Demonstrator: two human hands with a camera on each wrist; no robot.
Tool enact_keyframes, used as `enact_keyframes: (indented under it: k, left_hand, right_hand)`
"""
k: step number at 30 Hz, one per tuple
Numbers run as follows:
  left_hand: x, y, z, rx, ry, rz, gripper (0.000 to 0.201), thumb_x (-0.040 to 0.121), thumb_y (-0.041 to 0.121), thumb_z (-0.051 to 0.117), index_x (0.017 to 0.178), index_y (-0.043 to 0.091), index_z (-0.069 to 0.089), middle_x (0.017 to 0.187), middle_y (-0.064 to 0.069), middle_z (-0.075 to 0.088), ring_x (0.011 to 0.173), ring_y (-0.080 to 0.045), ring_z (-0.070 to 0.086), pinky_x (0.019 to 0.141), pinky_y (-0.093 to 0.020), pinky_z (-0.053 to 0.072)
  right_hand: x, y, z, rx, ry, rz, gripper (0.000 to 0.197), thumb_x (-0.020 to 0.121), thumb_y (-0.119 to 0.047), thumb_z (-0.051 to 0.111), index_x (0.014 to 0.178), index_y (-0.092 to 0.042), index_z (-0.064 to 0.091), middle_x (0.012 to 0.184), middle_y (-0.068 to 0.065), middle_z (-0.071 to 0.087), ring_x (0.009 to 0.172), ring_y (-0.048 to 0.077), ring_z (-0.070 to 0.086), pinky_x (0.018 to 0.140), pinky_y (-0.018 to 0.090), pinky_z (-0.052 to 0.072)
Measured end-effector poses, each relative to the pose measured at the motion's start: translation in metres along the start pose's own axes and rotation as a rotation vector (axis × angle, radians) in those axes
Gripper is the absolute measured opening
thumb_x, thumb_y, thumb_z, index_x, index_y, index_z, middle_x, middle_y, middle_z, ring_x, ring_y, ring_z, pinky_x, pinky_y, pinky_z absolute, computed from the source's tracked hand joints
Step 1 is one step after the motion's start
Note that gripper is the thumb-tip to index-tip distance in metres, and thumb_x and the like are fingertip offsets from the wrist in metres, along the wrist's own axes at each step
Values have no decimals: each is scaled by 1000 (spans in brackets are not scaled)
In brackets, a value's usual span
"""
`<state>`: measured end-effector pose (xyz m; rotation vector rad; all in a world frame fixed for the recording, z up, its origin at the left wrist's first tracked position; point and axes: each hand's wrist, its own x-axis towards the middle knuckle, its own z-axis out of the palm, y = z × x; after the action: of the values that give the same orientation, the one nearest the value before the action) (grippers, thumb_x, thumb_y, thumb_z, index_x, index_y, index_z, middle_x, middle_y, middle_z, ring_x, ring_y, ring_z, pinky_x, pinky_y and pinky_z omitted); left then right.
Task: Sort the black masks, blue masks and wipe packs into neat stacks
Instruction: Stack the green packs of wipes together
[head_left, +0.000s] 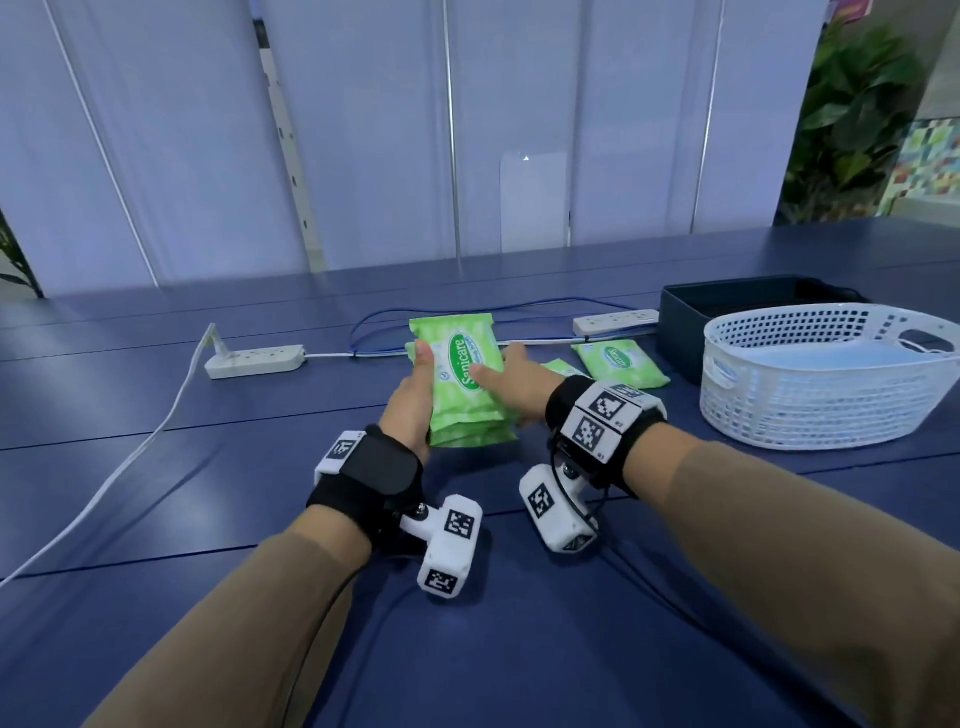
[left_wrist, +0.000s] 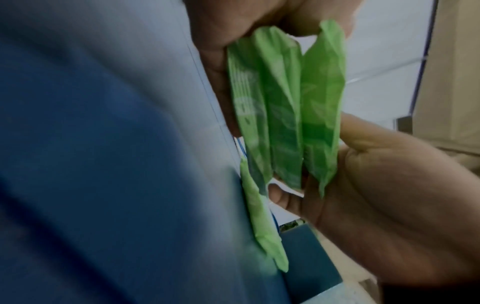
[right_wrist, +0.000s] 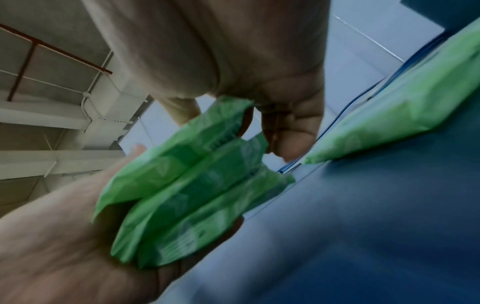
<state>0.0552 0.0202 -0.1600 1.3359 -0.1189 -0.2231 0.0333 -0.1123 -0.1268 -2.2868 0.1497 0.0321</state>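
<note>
A stack of three green wipe packs (head_left: 462, 374) is held between both hands just above the blue table (head_left: 519, 649). My left hand (head_left: 410, 395) grips its left side, thumb on the top pack. On its right side my right hand (head_left: 511, 379) grips it, thumb also on top. Both wrist views show the three packs edge-on (left_wrist: 283, 115) (right_wrist: 192, 185), pressed between the two palms. Another green pack (head_left: 621, 364) lies on the table to the right, and one more (head_left: 561, 368) shows partly behind my right hand. Blue masks (head_left: 831, 364) lie in the white basket (head_left: 779, 415). I see no black masks.
A dark box (head_left: 685, 322) stands behind the basket at the right. Two white power strips (head_left: 254, 360) (head_left: 615, 322) and blue and white cables (head_left: 156, 441) run across the table behind and left of the packs. White panels close off the far side.
</note>
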Motion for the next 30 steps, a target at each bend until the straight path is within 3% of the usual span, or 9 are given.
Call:
enact_keyframes:
  k: [3, 7, 10, 12, 16, 21, 25, 28, 30]
  left_hand:
    - [-3, 3, 5, 28, -103, 56, 46, 84, 28, 65, 123, 4, 56, 112, -19, 67, 93, -32, 68, 76, -43, 58]
    - [-1, 13, 5, 37, -37, 167, 27, 86, 2, 61, 112, 5, 59, 107, -18, 67, 83, -27, 69, 76, -46, 57]
    - [4, 17, -4, -120, 53, 110, 29, 87, 10, 62, 116, 7, 59, 104, -14, 69, 83, -27, 70, 69, -46, 59]
    - [6, 16, -11, -215, 79, 27, 23, 89, 15, 60, 111, 10, 63, 97, -12, 72, 79, -26, 71, 67, -47, 59]
    - [10, 12, -23, -215, 70, -77, 29, 88, 21, 61, 115, 11, 63, 108, -15, 70, 94, -32, 69, 83, -53, 54]
    - [9, 12, -24, -175, 50, -115, 24, 87, 22, 63, 109, 11, 65, 101, -14, 72, 85, -29, 71, 79, -47, 56]
    - [10, 9, -26, -186, 20, -167, 35, 88, 30, 61, 117, 11, 62, 107, -16, 70, 88, -30, 71, 71, -45, 59]
    - [8, 8, -27, -218, -7, -217, 40, 90, 38, 57, 119, 11, 61, 107, -17, 70, 86, -31, 71, 66, -44, 59]
    - [6, 10, -27, -199, -5, -233, 43, 89, 40, 59, 120, 11, 60, 108, -18, 70, 90, -33, 70, 71, -46, 58]
  right_hand:
    - [-17, 5, -8, -43, -80, -72, 59, 98, -46, 36, 140, -10, 16, 90, 7, 57, 69, 20, 53, 60, 31, 44]
    - [-11, 14, -37, -31, -72, -177, 43, 101, -27, 37, 137, -4, 36, 100, 8, 50, 84, 20, 47, 78, 37, 45]
    - [17, 30, -63, -182, 176, -57, 28, 94, -20, 49, 98, 7, 57, 101, 25, 59, 89, 27, 54, 76, 32, 43]
    - [29, 36, -67, -433, 106, 72, 29, 89, -27, 57, 75, -3, 50, 82, 16, 57, 83, 29, 56, 65, 30, 42]
    - [43, 41, -60, -701, -92, 227, 69, 79, -52, 67, 125, -3, 52, 125, 10, 58, 114, 30, 56, 92, 36, 44]
    - [36, 38, -63, -721, -100, 261, 82, 68, -62, 71, 129, -11, 54, 130, 7, 58, 107, 26, 57, 87, 34, 44]
    - [29, 33, -61, -762, -131, 207, 79, 79, -45, 71, 139, -6, 39, 140, 10, 48, 123, 28, 49, 97, 34, 42]
    - [22, 15, -63, -925, -104, -10, 52, 87, -20, 64, 133, -10, 40, 135, 10, 50, 121, 28, 50, 97, 34, 40]
    - [12, -3, -71, -1053, -94, -109, 38, 92, -10, 51, 128, -19, 44, 131, 1, 52, 122, 25, 47, 108, 48, 26]
